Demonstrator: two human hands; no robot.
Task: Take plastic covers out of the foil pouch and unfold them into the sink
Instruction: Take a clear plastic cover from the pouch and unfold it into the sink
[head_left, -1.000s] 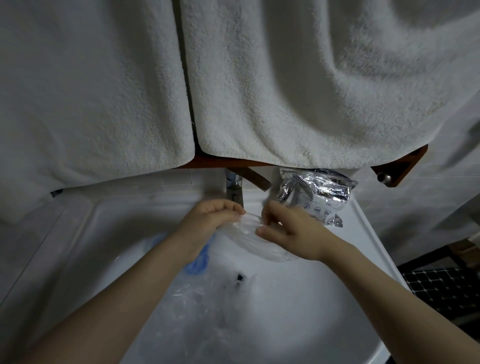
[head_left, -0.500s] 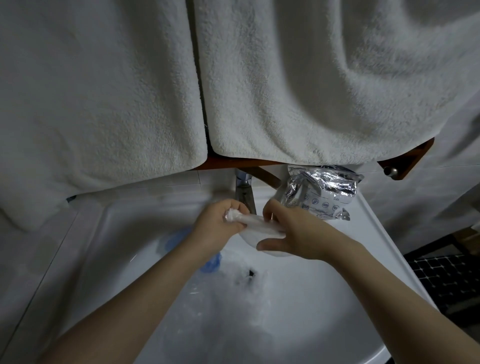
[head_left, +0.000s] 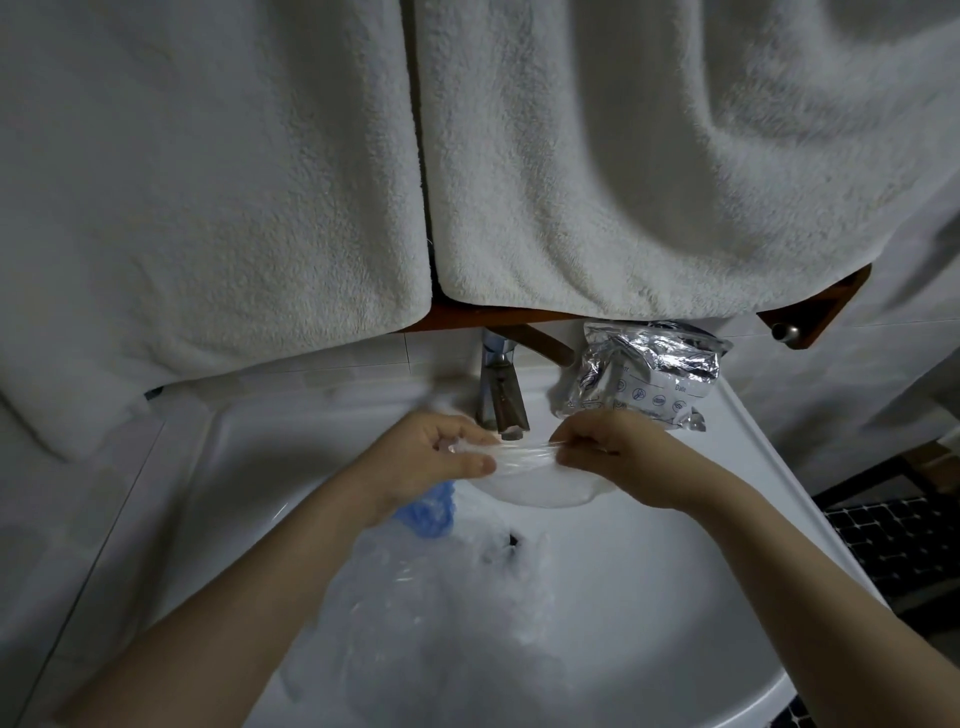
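Observation:
A clear plastic cover (head_left: 540, 480) is stretched between my two hands above the white sink (head_left: 649, 582), just in front of the tap. My left hand (head_left: 431, 457) pinches its left edge and my right hand (head_left: 613, 447) pinches its right edge; the rest sags below as a pale half-round sheet. The crinkled silver foil pouch (head_left: 644, 371) stands on the sink's back rim at the right, behind my right hand. Unfolded clear covers (head_left: 441, 613) lie in the basin, along with a blue one (head_left: 428, 512) under my left wrist.
A chrome tap (head_left: 500, 392) stands at the back middle of the sink. Two white towels (head_left: 649, 156) hang from a brown wooden rack (head_left: 810, 314) right above it. A dark tiled floor (head_left: 893, 540) shows at the right.
My hands have drawn apart, and the bunched cover between them is now stretched out wider. The view has shifted slightly.

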